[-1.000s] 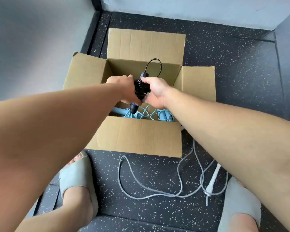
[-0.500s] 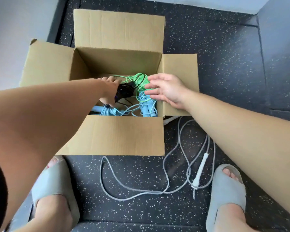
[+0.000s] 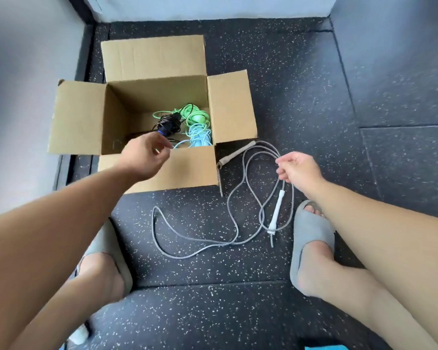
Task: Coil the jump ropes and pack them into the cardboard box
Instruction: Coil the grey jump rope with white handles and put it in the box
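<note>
white handle (image 3: 278,209) lying fore-aft, grey rope (image 3: 267,144) loose

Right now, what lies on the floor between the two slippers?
In the head view, the uncoiled grey jump rope, with its white handle near the right slipper.

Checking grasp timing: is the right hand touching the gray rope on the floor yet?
Cannot tell. Head view: right hand has curled fingers overlapping the gray rope loop; contact unclear.
</note>
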